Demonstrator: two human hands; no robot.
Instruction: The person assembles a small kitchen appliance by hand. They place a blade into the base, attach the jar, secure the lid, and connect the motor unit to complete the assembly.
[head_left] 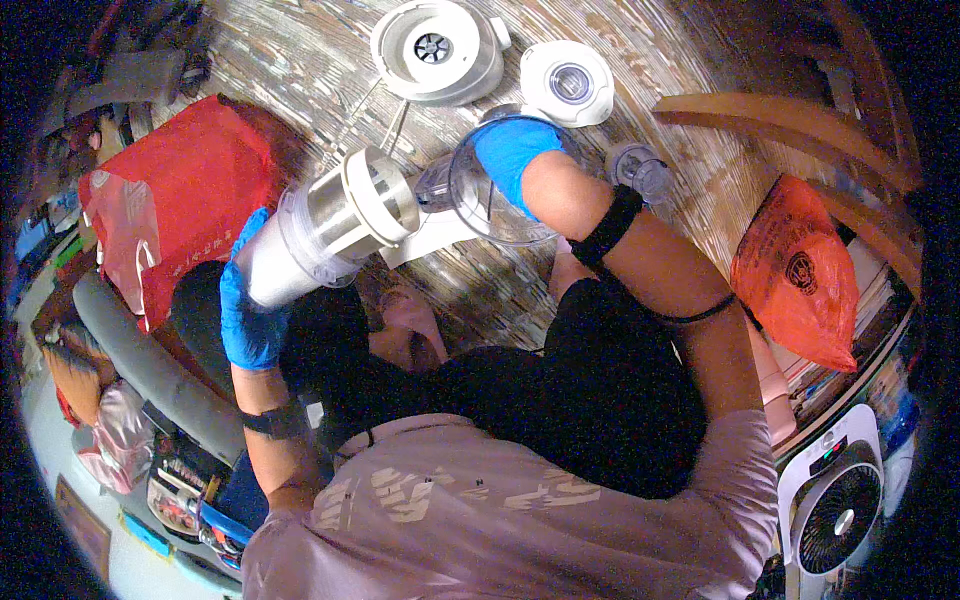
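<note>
My left hand (pixel 252 320), in a blue glove, is closed round a tilted cylinder (pixel 335 210) with a whitish body, a silvery metal section and a white ring at its upper end. My right hand (pixel 518 158), also gloved in blue, reaches into the mouth of a clear blender jug (pixel 465 215); its fingers are out of sight. The jug's handle points left, towards the cylinder. Beyond the hands stands a white blender base (pixel 398 50) with a dark drive socket. Right of it lies a round white lid (pixel 567 84), and nearer, a small clear cap (pixel 640 172).
Everything stands on a wood-patterned floor (pixel 700 50). A red bag (pixel 190 180) lies at the left, beside a grey curved cushion (pixel 150 345). On the right are an orange plastic bag (pixel 800 275), curved wooden legs (pixel 760 115) and a white fan (pixel 835 505).
</note>
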